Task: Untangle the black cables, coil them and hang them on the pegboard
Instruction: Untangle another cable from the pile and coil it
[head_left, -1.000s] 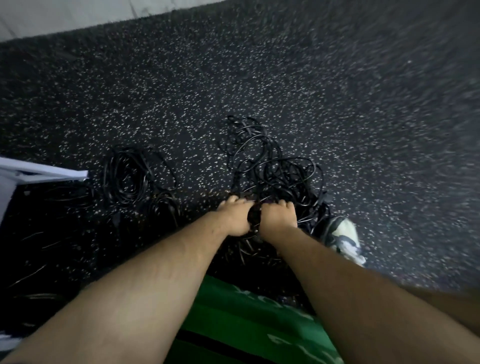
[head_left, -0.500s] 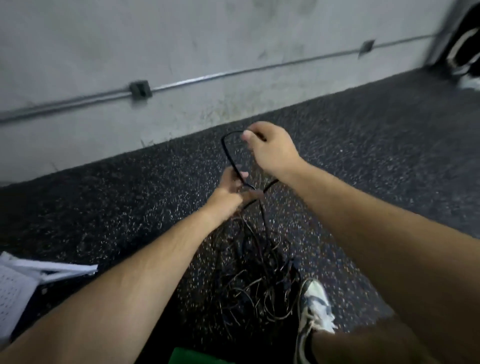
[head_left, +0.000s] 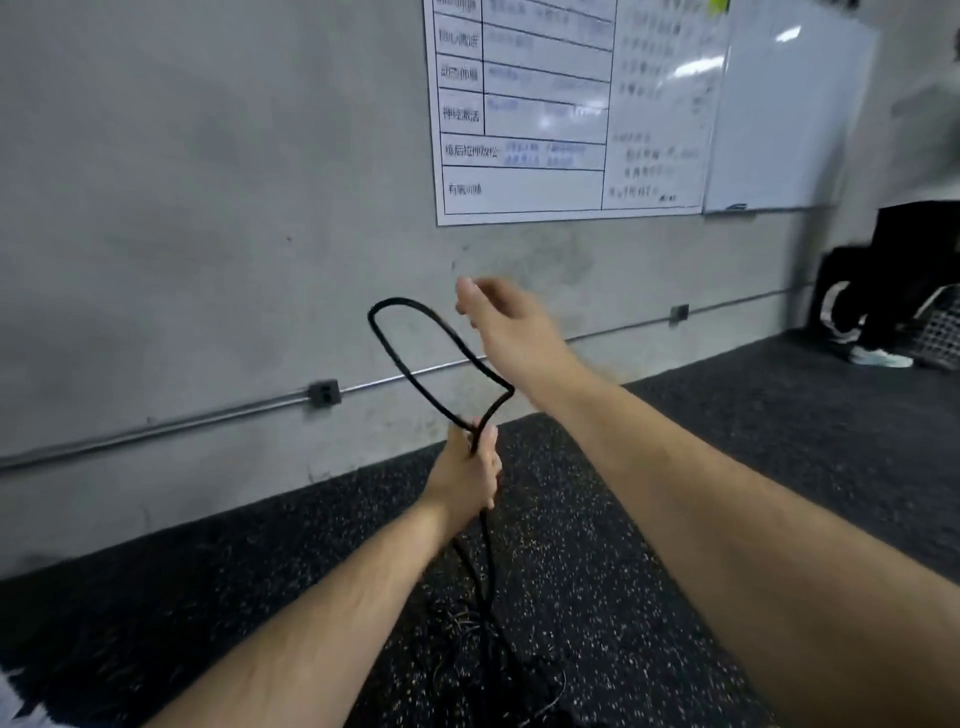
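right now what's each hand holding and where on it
The left hand grips the black cable at the base of its raised loop. The right hand looks open, gripping nothing.

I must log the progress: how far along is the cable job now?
Done: nothing shows finished; no coil is complete and no pegboard is in view. In hand: the left hand grips a thin black cable, one loop standing above the grip; the right hand is open beside that loop. Left: the black cable tangle on the dark speckled floor needs untangling, coiling, hanging.
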